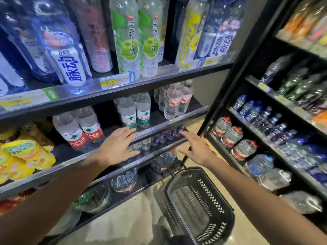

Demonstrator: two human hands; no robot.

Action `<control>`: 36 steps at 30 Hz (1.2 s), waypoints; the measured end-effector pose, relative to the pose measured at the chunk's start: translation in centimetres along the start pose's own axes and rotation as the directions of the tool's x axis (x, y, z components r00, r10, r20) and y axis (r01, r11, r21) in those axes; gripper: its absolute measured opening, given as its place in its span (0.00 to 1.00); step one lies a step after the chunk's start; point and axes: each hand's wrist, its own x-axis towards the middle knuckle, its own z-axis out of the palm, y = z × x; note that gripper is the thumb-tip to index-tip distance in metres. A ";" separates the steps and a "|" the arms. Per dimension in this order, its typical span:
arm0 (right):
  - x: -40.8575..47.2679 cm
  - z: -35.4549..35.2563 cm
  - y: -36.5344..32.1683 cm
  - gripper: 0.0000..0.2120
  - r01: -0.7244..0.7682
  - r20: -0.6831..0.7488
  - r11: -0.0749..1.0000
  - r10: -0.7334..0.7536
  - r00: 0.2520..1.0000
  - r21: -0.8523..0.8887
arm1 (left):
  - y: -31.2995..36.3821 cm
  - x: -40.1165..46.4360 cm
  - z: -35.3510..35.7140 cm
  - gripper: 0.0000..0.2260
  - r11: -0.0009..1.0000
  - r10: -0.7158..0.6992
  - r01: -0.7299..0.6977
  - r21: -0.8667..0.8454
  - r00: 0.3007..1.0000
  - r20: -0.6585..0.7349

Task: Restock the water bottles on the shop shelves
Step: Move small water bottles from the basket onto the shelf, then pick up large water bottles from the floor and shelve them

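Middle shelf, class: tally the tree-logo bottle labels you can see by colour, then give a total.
Red labels: 2
Green labels: 2
Total: 4

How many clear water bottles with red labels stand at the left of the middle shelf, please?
2: one clear red-labelled water bottle in front, the other just right of it; more may hide behind.
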 end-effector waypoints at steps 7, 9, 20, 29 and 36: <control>-10.7 -3.1 4.5 0.39 -0.173 -0.083 0.977 0.163 0.983 -0.125 | 8.8 3.7 -2.9 0.43 0.955 0.284 -0.287 0.070 0.958 0.044; -13.9 -4.1 6.3 0.38 -0.246 -0.122 0.964 0.233 0.965 -0.105 | 12.3 5.2 -3.5 0.45 0.931 0.355 -0.357 0.075 0.934 0.040; -46.6 -5.5 18.5 0.41 -0.752 -0.269 0.646 0.753 0.600 0.132 | 45.0 9.4 -2.5 0.46 0.636 0.754 -0.769 0.064 0.637 0.158; -75.0 -4.1 22.4 0.38 -0.893 -0.319 0.351 0.912 0.258 0.282 | 74.0 1.3 -0.9 0.56 0.342 0.930 -0.939 -0.033 0.333 0.153; -89.1 -2.6 21.9 0.35 -0.886 -0.349 0.170 0.937 0.011 0.430 | 90.0 -4.9 1.1 0.39 0.123 0.979 -0.991 -0.046 0.114 0.169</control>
